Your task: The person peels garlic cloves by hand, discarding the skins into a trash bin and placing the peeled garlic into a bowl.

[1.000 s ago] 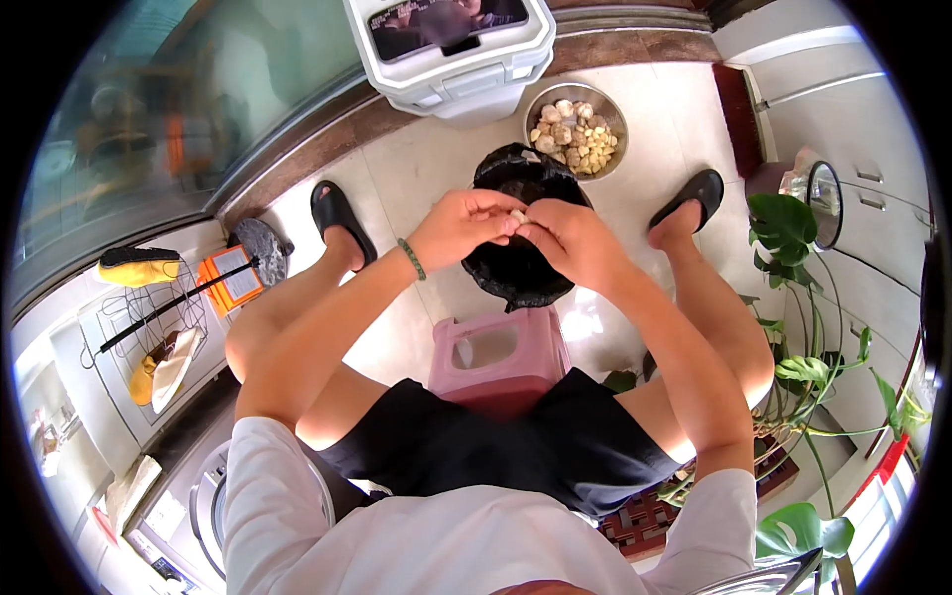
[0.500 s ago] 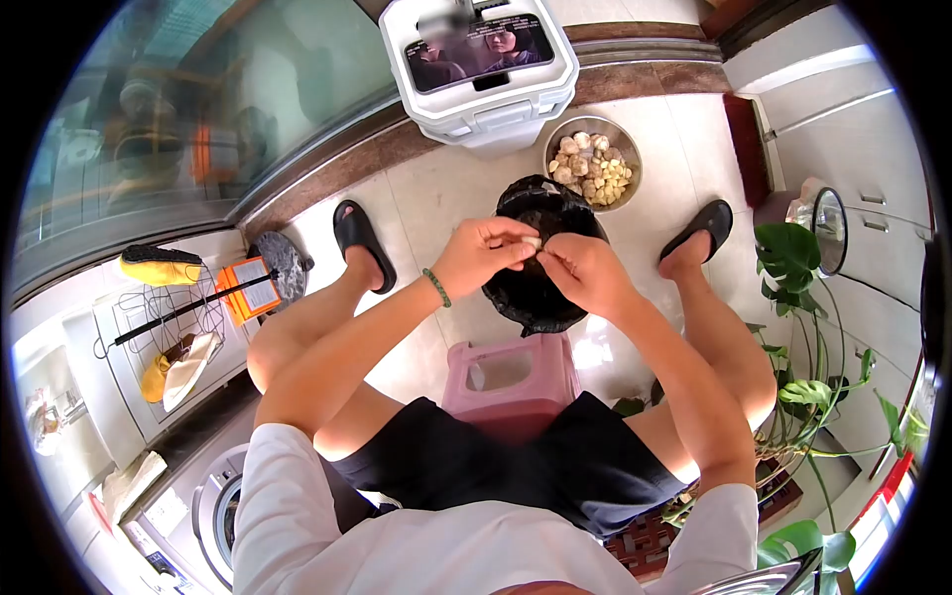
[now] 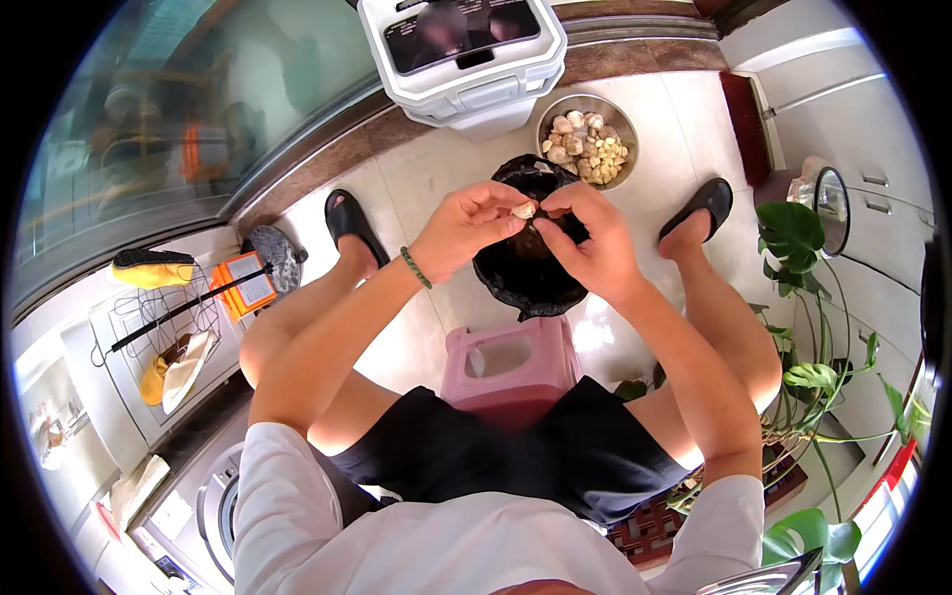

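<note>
A pale garlic clove [image 3: 524, 210] is pinched between the thumb and fingers of my left hand [image 3: 461, 230], above the black-lined bin [image 3: 531, 293]. My right hand [image 3: 595, 243] meets the clove from the other side, its thumb and forefinger closed at the clove's right end; whether a bit of skin is between them is too small to see. Just beyond the bin, a metal bowl [image 3: 635, 149] on the floor holds whole garlic bulbs [image 3: 567, 144] on its left and loose pale cloves [image 3: 605, 164] on its right.
A pink plastic stool [image 3: 456, 372] is between my legs. At the far side stands a white box [image 3: 476, 94] with a phone [image 3: 461, 35] on top. Potted plant leaves [image 3: 790, 230] spread on the right; a wire rack [image 3: 164, 317] with slippers is left.
Both hands have shifted slightly left and up, still together over the bin. More of the clove now shows in the left fingers. The whole view has moved a little.
</note>
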Tool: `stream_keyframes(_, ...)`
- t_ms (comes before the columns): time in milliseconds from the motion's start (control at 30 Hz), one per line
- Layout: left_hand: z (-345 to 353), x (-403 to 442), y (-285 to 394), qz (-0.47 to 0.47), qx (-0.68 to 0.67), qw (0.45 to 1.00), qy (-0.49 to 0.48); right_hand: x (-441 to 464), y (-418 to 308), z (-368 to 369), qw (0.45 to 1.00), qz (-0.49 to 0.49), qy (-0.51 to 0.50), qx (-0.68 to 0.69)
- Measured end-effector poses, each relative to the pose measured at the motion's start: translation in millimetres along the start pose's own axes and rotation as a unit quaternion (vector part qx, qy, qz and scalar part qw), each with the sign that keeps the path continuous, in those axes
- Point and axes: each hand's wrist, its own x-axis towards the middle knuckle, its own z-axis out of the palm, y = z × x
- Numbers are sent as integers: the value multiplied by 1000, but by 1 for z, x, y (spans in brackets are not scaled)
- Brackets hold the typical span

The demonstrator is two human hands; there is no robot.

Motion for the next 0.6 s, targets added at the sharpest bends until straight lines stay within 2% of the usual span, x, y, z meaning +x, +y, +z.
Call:
stream_keyframes(100, 1, 0, 1, 14, 1, 1000, -9, 2, -7, 1, 1000, 19, 10, 21)
stream_keyframes(300, 0, 1, 0, 33, 10, 999, -31, 1, -4, 4, 1000, -23, 11, 11)
stream_keyframes(467, 2, 1, 4, 34, 20, 999, -19, 0, -4, 5, 998, 32, 37, 34)
stream_keyframes(533, 1, 1, 7, -35, 21, 999, 14, 0, -3, 4, 999, 27, 31, 22)
stream_keyframes(600, 4, 1, 3, -24, 5, 1000, 18, 0, -1, 5, 999, 15, 26, 15)
